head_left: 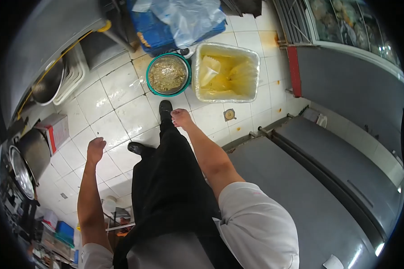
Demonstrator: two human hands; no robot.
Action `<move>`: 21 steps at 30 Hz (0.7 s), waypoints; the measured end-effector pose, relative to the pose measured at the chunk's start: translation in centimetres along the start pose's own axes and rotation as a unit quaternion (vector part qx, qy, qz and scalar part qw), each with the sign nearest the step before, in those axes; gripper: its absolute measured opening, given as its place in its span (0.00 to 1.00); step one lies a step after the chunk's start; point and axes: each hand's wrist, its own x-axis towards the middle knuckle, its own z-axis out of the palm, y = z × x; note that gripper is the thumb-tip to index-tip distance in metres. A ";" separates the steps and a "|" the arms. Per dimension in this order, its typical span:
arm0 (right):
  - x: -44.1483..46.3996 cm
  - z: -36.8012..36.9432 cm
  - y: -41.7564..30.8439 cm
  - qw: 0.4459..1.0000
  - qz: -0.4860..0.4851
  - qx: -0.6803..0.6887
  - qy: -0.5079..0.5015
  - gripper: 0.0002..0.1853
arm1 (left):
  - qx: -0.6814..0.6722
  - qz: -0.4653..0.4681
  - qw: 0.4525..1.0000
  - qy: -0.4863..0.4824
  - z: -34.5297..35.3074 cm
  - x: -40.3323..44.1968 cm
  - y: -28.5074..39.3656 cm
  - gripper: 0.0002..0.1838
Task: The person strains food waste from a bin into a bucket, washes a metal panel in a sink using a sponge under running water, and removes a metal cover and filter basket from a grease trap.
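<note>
My left hand [95, 150] hangs over the white tiled floor with its fingers curled in; no object shows in it. Held forward above my shoe, my right hand [181, 118] is loosely closed, and nothing is visible in its grasp. Beyond it on the floor stands a round green-rimmed tub [148, 80] with a metal bowl in it, full of small beige pieces [167, 74] in liquid. Close beside that is a whitish rectangular bin [226, 98] holding yellow liquid [233, 67]. A pale scoop-like piece [209, 70] lies partly in the liquid. Neither hand touches these containers.
Blue crates [153, 33] with a clear plastic bag [186, 18] stand behind the containers. Grey appliances [274, 179] line the right. At left are stacked trays [78, 74], a metal pot [33, 150] and a carton [56, 132]. A drain [229, 114] is in the floor.
</note>
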 end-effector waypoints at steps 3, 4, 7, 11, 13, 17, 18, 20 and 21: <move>0.5 -0.6 -0.5 0.999 -0.013 0.045 0.024 0.11 | 0.007 0.015 0.999 -0.036 0.5 4.2 6.0 0.22; 0.8 -0.5 -0.7 0.997 -0.018 0.061 0.032 0.10 | 0.002 0.017 0.999 -0.039 0.8 5.1 8.5 0.22; 1.3 -1.2 -1.9 0.994 -0.022 0.101 0.047 0.09 | 0.032 0.028 0.997 -0.059 2.3 8.3 15.1 0.22; 6.7 -1.3 2.4 0.959 -0.088 0.269 0.021 0.08 | 0.157 0.158 0.971 -0.081 5.0 13.2 19.8 0.20; 7.3 -1.4 2.4 0.956 -0.063 0.288 0.017 0.06 | 0.156 0.171 0.970 -0.080 6.8 15.9 20.9 0.20; 6.1 -1.4 -1.2 0.968 0.000 0.232 0.098 0.08 | 0.205 0.129 0.962 -0.126 9.0 20.2 24.1 0.19; 6.7 -1.4 -0.9 0.967 0.003 0.237 0.095 0.07 | 0.272 0.113 0.942 -0.163 9.3 21.1 25.7 0.21; 8.4 -1.0 -0.3 0.965 0.006 0.249 0.088 0.08 | 0.290 0.143 0.934 -0.150 10.4 23.4 26.1 0.21; 8.7 -1.0 -0.5 0.960 -0.005 0.269 0.072 0.09 | 0.298 0.158 0.930 -0.144 11.0 24.6 26.1 0.21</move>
